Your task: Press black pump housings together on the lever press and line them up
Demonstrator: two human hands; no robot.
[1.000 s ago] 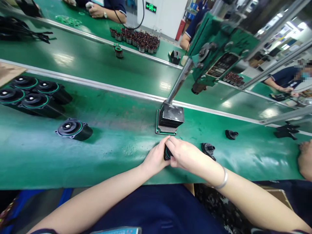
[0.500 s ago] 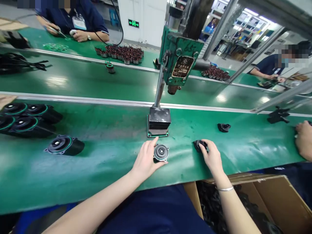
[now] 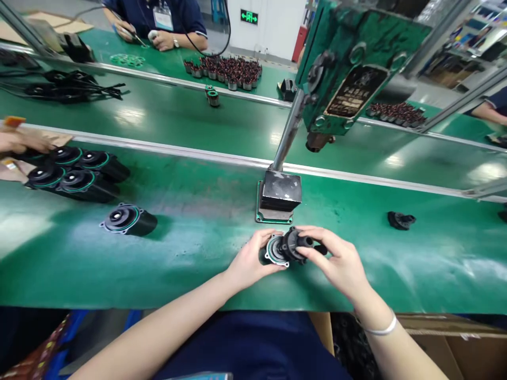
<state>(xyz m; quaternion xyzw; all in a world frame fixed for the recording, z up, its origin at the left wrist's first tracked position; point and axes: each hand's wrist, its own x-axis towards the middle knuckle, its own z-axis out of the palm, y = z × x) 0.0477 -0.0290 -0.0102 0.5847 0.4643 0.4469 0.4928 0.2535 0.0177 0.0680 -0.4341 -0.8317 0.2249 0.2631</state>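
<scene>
My left hand [image 3: 250, 263] grips a round black motor housing with a green seal ring [image 3: 274, 252], tilted on its side just above the green bench [image 3: 190, 248]. My right hand [image 3: 339, 262] holds a black plastic cover part [image 3: 298, 245] and presses it against the face of that housing. Both hands are closed around their parts. They work just in front of the black block base [image 3: 279, 192] of a green press [image 3: 348, 68].
Several finished black housings [image 3: 73, 170] lie at the left, one apart [image 3: 127, 220]. Another person's hand [image 3: 19, 141] reaches in at the far left. A loose black part [image 3: 400, 219] lies at the right. Copper-wound stators [image 3: 227, 69] stand beyond the belt, near a seated person [image 3: 158, 21].
My right hand picked up the black cover part from the bench at the right and brought it to the housing. My left hand lifted and tilted the housing.
</scene>
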